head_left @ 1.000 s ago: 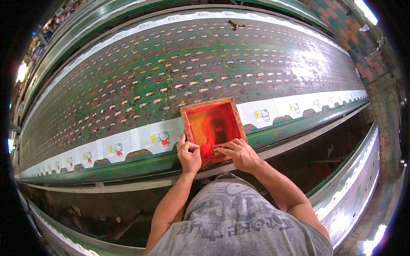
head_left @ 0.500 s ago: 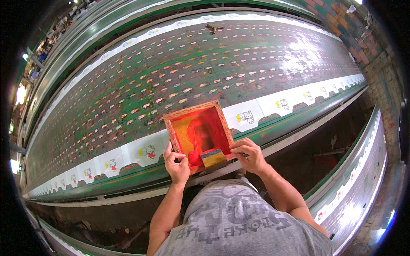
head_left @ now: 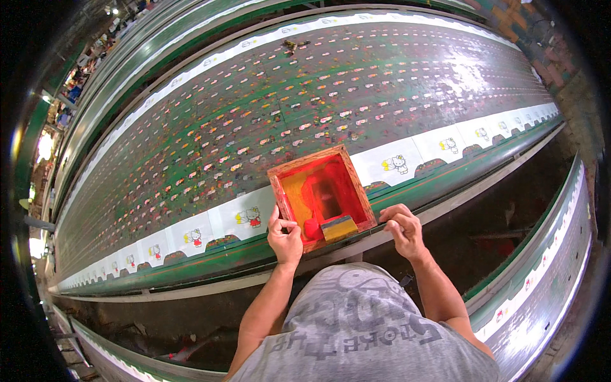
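Wooden frame (head_left: 360, 184), left hand (head_left: 284, 243) fingers gripping its side, right hand (head_left: 405, 233) beside it, fingers half-open

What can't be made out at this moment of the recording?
All in the head view:
What lies beneath the square, red-stained wooden frame: covered by it.
How the bare left hand holds or touches the frame: the hand itself hides the contact.
Inside the curl of the bare right hand: blocked by its fingers.
Small dark object near the top: too small to identify.
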{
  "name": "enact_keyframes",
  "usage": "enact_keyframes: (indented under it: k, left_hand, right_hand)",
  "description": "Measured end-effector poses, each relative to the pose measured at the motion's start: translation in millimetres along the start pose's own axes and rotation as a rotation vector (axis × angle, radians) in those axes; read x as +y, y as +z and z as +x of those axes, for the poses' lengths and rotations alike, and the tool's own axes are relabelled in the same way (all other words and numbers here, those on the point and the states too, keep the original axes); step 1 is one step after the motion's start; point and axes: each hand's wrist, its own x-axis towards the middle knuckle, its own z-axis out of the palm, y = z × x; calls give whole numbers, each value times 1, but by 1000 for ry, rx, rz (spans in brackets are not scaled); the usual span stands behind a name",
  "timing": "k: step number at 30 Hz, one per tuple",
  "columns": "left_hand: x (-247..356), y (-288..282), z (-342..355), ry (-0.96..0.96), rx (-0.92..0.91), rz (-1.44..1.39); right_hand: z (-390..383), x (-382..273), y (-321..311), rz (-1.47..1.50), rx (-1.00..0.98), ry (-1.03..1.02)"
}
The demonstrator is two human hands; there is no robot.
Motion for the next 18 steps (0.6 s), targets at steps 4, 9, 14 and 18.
enact_keyframes:
  k: [4, 9, 14, 18]
  left_hand:
    - [-3, 14, -2, -56, 26, -93]
    - [-11, 12, -2, -110, 15, -155]
    - [-5, 15, -3, -138, 22, -172]
    - [-7, 14, -4, -143, 30, -108]
  right_hand:
    - [-2, 16, -37, 70, 12, 13]
    - [10, 23, -54, -67, -23, -15]
    - [20, 17, -27, -130, -195, -188]
    - [28, 0, 5, -237, -449, -265]
